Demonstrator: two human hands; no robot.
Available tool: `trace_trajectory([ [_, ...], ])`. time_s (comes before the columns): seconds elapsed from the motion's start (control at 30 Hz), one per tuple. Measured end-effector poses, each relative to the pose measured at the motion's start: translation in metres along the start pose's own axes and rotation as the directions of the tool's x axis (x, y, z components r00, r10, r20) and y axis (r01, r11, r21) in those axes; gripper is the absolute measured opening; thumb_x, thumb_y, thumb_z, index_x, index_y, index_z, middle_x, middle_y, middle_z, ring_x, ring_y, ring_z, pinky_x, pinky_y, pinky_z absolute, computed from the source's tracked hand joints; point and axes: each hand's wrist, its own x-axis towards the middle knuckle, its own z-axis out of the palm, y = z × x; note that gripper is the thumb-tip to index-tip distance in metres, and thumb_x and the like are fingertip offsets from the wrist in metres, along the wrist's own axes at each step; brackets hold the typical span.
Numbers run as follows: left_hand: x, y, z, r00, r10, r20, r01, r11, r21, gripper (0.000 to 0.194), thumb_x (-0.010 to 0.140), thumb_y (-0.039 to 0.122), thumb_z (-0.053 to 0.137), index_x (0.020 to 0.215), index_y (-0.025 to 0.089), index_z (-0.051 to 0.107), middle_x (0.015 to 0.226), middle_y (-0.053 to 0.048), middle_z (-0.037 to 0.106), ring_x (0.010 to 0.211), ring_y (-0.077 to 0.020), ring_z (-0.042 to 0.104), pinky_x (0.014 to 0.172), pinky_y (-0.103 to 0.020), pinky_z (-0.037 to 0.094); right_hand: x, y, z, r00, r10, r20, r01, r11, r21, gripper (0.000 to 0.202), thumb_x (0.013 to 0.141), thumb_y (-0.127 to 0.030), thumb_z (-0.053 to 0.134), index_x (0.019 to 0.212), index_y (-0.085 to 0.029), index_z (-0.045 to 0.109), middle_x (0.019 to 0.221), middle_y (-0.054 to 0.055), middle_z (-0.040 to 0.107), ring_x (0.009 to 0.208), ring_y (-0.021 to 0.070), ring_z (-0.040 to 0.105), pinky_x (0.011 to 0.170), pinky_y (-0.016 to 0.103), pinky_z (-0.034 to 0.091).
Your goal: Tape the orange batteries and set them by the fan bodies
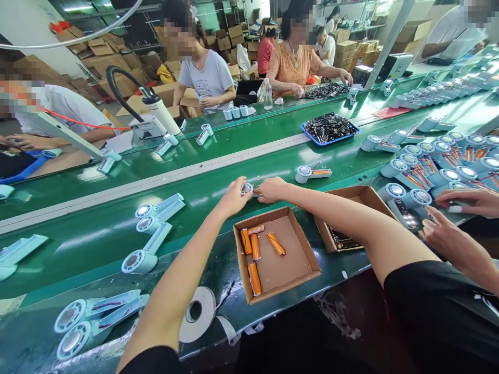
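Both my arms reach out over the green conveyor belt. My left hand (235,196) is closed around the round head of a light blue fan housing (246,189). At its other side my right hand (272,190) has its fingers pressed together on the handle part, where a thin red wire sticks up; the fingertips partly hide this part. Below my hands, a cardboard tray (290,246) holds several orange battery cells (276,244). Another light blue housing (303,174), with an orange cell in its handle, lies on the belt to the right of my right hand.
More housings (142,261) lie at the left. A tape roll (197,314) is near the front edge. Right are a second cardboard box (360,195), many housings and another person's hands (454,241). A blue tray (330,129) of black parts stands beyond; people sit across.
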Motion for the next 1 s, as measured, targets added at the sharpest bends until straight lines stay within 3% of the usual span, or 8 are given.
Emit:
trace_trajectory([
  [0.1, -0.1, -0.031, -0.016, 0.99, 0.039, -0.138, -0.059, 0.988, -0.142, 0.032, 0.102, 0.045, 0.05, 0.123, 0.028, 0.067, 0.133, -0.005, 0.072, 0.123, -0.0224, 0.066, 0.108, -0.037, 0.053, -0.008, 0.011, -0.015, 1.0, -0.013, -0.01, 0.013, 0.999, 0.033, 0.034, 0.099, -0.041, 0.055, 0.125, -0.033, 0.077, 0.117, 0.008, 0.08, 0.1, 0.0249, 0.076, 0.082, 0.033, 0.055],
  [0.2, -0.214, -0.075, -0.016, 0.998, 0.061, -0.007, -0.061, 0.985, -0.162, 0.029, 0.097, 0.054, 0.058, 0.093, 0.032, 0.077, 0.102, -0.003, 0.08, 0.098, -0.0246, 0.074, 0.094, -0.039, 0.06, -0.033, 0.019, -0.036, 0.997, 0.005, -0.077, 0.001, 0.997, 0.072, 0.037, 0.1, -0.039, 0.055, 0.132, -0.032, 0.074, 0.123, 0.008, 0.079, 0.102, 0.0248, 0.075, 0.081, 0.033, 0.054],
  [0.4, -0.354, -0.099, 0.014, 0.985, 0.151, 0.078, -0.16, 0.979, 0.13, 0.046, 0.099, 0.048, 0.058, 0.136, 0.022, 0.067, 0.148, -0.012, 0.063, 0.14, -0.0338, 0.055, 0.11, -0.051, 0.054, -0.124, -0.036, -0.064, 0.914, -0.144, -0.38, 0.288, 0.889, 0.356, 0.033, 0.104, -0.037, 0.053, 0.117, -0.021, 0.079, 0.111, 0.007, 0.081, 0.095, 0.0198, 0.072, 0.086, 0.032, 0.051],
  [0.57, -0.384, -0.063, 0.027, 0.979, 0.18, -0.092, -0.153, 0.957, 0.248, 0.036, 0.099, 0.027, 0.06, 0.134, 0.018, 0.063, 0.139, -0.016, 0.065, 0.139, -0.0359, 0.053, 0.111, -0.053, 0.053, -0.206, -0.12, -0.041, 0.924, -0.207, -0.321, 0.367, 0.716, 0.594, 0.03, 0.104, -0.038, 0.056, 0.113, -0.02, 0.079, 0.106, 0.006, 0.081, 0.087, 0.0167, 0.074, 0.079, 0.027, 0.051],
  [0.73, -0.388, -0.01, 0.025, 0.862, 0.188, -0.471, -0.121, 0.978, 0.17, 0.033, 0.092, 0.02, 0.071, 0.124, 0.017, 0.06, 0.119, -0.016, 0.07, 0.147, -0.042, 0.044, 0.114, -0.065, 0.047, -0.239, -0.207, 0.002, 0.985, -0.168, -0.047, 0.138, 0.583, 0.801, 0.07, 0.087, -0.058, 0.077, 0.142, -0.016, 0.063, 0.091, 0.005, 0.082, 0.072, 0.0188, 0.074, 0.068, 0.027, 0.051],
  [0.83, -0.383, 0.01, 0.025, 0.83, 0.199, -0.521, -0.168, 0.98, 0.106, 0.025, 0.09, 0.013, 0.07, 0.114, 0.02, 0.065, 0.112, -0.011, 0.073, 0.147, -0.0388, 0.046, 0.119, -0.066, 0.043, -0.237, -0.241, 0.023, 0.949, -0.316, -0.013, 0.145, 0.396, 0.907, 0.039, 0.097, -0.052, 0.068, 0.113, -0.017, 0.077, 0.077, 0.002, 0.079, 0.065, 0.0147, 0.071, 0.065, 0.023, 0.049],
  [0.9, -0.382, 0.016, 0.027, 0.834, 0.048, -0.549, -0.092, 0.994, -0.052, 0.023, 0.091, 0.016, 0.071, 0.114, 0.021, 0.067, 0.115, -0.01, 0.073, 0.139, -0.0352, 0.057, 0.115, -0.058, 0.05, -0.239, -0.253, 0.033, 0.894, -0.448, -0.017, 0.199, 0.362, 0.911, 0.038, 0.105, -0.04, 0.057, 0.083, -0.017, 0.076, 0.068, 0.001, 0.075, 0.06, 0.0114, 0.067, 0.064, 0.021, 0.047],
  [1.0, -0.386, 0.019, 0.034, 0.818, -0.341, -0.463, 0.107, 0.881, -0.461, 0.041, 0.09, 0.034, 0.076, 0.128, 0.022, 0.066, 0.128, -0.012, 0.07, 0.109, -0.0268, 0.074, 0.094, -0.041, 0.065, -0.245, -0.254, 0.039, 0.8, -0.592, 0.103, 0.315, 0.56, 0.766, 0.029, 0.099, -0.036, 0.067, 0.077, -0.02, 0.077, 0.065, 0.0, 0.073, 0.06, 0.0128, 0.066, 0.06, 0.022, 0.041],
])
